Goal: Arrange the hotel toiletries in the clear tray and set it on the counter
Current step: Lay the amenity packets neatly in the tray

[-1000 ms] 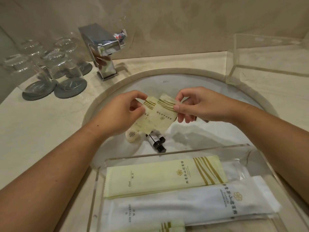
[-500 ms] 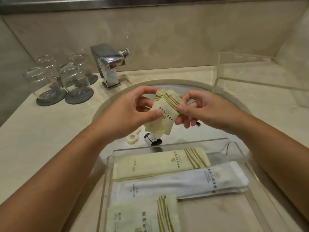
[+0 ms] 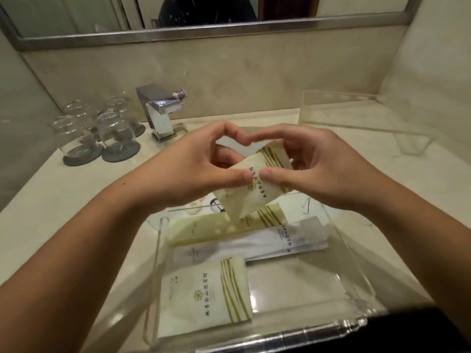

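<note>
Head view: your left hand (image 3: 201,171) and right hand (image 3: 323,171) meet above the far edge of the tray (image 3: 155,253). Both grips pinch one small green sachet (image 3: 260,192), with thumbs on its near face and fingers behind. It hangs tilted, its low corner over the tray's far side. I cannot tell whether a second sachet lies behind it.

The tray sits nearest you, in front of the basin. A long packet (image 3: 219,229) lies along its far wall, with a white packet (image 3: 257,244) just near of that and touching it. A square packet (image 3: 204,296) fills the near left corner.

Beyond the tray, partly hidden under your hands, a round soap (image 3: 194,208) and a dark bottle (image 3: 215,202) lie in the basin.

You look to be mid-arranging, with this sachet the piece in hand. The next move calls for lowering it flat onto the tray floor right of the square packet, stripes lined up with the others, then letting go with both grips. The soap and bottle are not yet in, so the tray's move to the counter comes later.
</note>
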The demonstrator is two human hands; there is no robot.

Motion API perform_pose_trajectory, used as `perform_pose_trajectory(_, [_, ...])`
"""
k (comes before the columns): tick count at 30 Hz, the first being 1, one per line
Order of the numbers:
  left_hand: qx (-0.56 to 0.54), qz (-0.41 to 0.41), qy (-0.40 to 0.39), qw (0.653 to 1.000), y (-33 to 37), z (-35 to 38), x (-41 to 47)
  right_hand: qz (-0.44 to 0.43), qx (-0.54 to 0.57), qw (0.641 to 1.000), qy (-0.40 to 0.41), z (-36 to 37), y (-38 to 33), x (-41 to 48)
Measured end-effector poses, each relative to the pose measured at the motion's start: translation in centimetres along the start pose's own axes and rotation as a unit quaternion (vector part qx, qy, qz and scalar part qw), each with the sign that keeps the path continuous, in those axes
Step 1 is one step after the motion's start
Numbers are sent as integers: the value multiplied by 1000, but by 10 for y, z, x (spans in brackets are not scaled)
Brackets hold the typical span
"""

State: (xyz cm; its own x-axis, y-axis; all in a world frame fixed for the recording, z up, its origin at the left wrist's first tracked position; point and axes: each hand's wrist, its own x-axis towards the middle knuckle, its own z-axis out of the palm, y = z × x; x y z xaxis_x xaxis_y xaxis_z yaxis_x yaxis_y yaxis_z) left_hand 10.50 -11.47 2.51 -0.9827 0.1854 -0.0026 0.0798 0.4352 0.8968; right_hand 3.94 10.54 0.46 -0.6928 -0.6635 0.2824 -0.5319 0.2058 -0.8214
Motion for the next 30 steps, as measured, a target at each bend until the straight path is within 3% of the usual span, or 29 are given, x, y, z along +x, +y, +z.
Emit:
perform_pose_trajectory(7, [105,-9,-3,994,2,8,-24,40,3,999,14,-1,-5,-33])
perform_pose_trajectory(13, [150,-27,-39,988,2,22,-37,84,-57,994,-37,5,0,-59])
perform_pose_trajectory(22, [181,-51,-108,976,-1,43,-39,92,-206,968,-111,1,-6,-78])
perform_pose_trajectory(30, [264,-38,-105,958,-6,52,-41,71,-265,950,-150,6,-7,-82])
